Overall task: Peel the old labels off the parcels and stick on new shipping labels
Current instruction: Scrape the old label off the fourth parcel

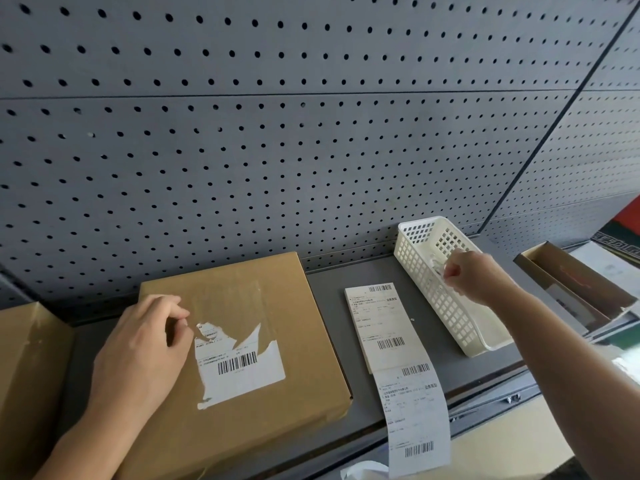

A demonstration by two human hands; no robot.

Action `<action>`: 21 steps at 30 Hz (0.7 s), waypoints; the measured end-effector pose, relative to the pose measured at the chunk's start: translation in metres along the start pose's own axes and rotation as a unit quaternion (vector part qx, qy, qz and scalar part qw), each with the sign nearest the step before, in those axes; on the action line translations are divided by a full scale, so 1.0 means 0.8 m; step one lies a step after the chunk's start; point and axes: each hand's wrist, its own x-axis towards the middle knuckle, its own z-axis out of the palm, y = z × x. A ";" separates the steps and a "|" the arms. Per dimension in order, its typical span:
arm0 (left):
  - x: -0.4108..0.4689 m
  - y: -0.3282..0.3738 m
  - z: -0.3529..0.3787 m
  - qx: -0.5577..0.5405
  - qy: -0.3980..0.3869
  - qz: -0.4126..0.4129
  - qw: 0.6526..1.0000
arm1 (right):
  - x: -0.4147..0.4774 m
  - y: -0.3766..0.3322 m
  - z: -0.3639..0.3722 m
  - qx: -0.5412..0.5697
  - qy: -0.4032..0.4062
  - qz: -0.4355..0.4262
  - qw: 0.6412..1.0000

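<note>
The grey pegboard wall (311, 133) filled most of my feed, with the grey shelf (349, 268) running along its foot. On the shelf, left of centre, lay the parcel (277, 403), a flat brown carton and the biggest thing I had to work on. Another carton (27, 358) sat just beside it at the left edge, and an open box (571, 282) stood well apart at the right.

The white slotted basket (450, 317) stood to the right of the parcel. Between the two lay the strip of new labels (391, 341), its loose end hanging over the shelf's front edge. None had been taken from it.

The old label (239, 368) was on the parcel's top face. Its upper half was torn away, leaving a glossy patch, and the barcode half was stuck down.

My left hand (145, 351) rested on the parcel. Its fingers were curled, with thumb and forefinger at the label's torn upper-left corner. I could not tell whether they had hold of that edge. My right hand (474, 277) hovered over the basket with its fingertips drawn close together. I could not make out whether a scrap was between them.

I judged this to be mid-peel, with the right hand at the basket to discard a torn piece. The next move called for a low, slow pull on the remaining half. A paper that had ripped once would likely rip again. Only then could a fresh label go on the bare patch.
</note>
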 end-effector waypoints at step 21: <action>-0.003 -0.012 0.000 -0.072 0.007 0.011 0.997 | -0.133 -0.312 0.052 0.208 -0.089 -0.387 0.894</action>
